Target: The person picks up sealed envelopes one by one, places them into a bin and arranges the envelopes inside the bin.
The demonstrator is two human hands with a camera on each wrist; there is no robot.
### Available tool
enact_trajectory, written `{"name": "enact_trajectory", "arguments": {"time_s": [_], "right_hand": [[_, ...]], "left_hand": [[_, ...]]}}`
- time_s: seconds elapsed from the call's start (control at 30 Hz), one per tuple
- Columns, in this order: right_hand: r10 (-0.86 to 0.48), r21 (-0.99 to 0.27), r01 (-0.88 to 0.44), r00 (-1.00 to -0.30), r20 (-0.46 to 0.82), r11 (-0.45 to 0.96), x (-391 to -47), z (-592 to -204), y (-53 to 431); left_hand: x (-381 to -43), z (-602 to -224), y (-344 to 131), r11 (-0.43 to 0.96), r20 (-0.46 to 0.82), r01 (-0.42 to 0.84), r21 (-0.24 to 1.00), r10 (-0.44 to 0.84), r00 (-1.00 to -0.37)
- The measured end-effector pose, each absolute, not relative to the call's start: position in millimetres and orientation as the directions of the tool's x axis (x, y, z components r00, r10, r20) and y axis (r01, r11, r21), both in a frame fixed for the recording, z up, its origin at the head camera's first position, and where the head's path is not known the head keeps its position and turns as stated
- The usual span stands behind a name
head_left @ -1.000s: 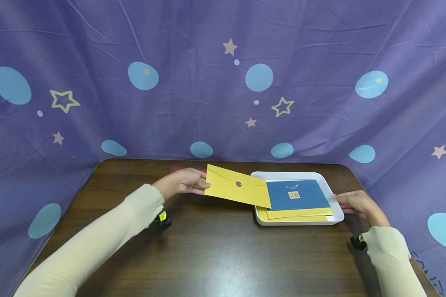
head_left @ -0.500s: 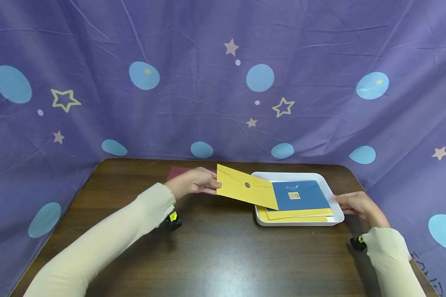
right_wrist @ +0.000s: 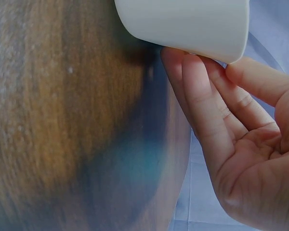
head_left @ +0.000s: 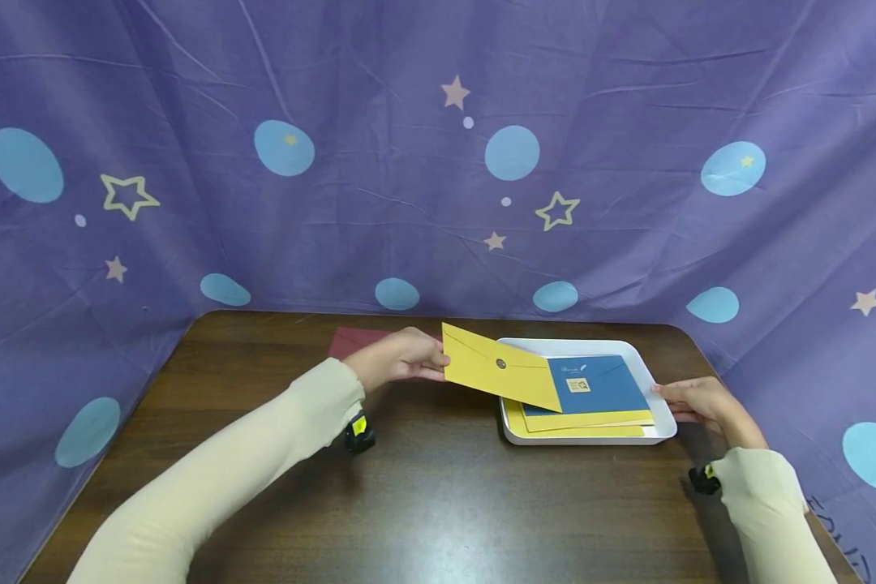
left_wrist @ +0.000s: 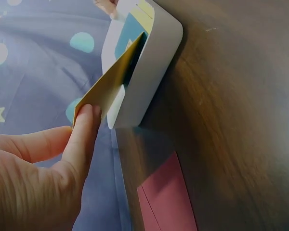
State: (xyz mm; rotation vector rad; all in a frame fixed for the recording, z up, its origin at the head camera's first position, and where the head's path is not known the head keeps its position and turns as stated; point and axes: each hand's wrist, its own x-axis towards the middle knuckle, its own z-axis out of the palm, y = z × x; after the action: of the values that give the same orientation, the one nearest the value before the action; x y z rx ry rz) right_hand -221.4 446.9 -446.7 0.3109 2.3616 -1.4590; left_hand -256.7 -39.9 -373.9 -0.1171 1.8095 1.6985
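Note:
My left hand [head_left: 409, 355] pinches the left edge of a yellow envelope [head_left: 492, 361] between thumb and fingers. This envelope is tilted, its right end reaching over a white tray [head_left: 631, 347]. A round dark seal marks its flap. In the tray lie a blue envelope [head_left: 606, 385] with a square label and several yellow envelopes [head_left: 577, 423] beneath it. My right hand [head_left: 704, 401] grips the tray's right end. In the right wrist view the thumb is at the rim of the tray [right_wrist: 188, 24] and the fingertips are at its underside.
A dark red envelope [head_left: 358, 341] lies on the wooden table [head_left: 438, 503] behind my left hand, partly hidden by it. A purple curtain [head_left: 380, 162] with stars and blue spots hangs behind the table and along its sides.
My left hand has moved right with the yellow envelope, which now reaches farther over the tray. More of the red envelope shows. My right hand has stayed at the tray.

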Motion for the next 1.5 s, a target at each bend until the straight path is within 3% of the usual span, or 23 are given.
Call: {"name": "enact_trajectory", "arguments": {"time_s": [0.63, 1.5], "right_hand": [[0.010, -0.817, 0.363, -0.916, -0.402, 0.448, -222.1, -449.2, 450.4], [0.007, -0.820, 0.366, -0.915, -0.404, 0.439, -225.5, -450.1, 449.1]], "left_hand": [[-256.9, -379.7, -5.2, 0.125, -0.531, -0.526, 0.841, 0.374, -0.761], [-254.7, -389.2, 36.0, 0.079, -0.508, -0.512, 0.855, 0.323, -0.798]]}}
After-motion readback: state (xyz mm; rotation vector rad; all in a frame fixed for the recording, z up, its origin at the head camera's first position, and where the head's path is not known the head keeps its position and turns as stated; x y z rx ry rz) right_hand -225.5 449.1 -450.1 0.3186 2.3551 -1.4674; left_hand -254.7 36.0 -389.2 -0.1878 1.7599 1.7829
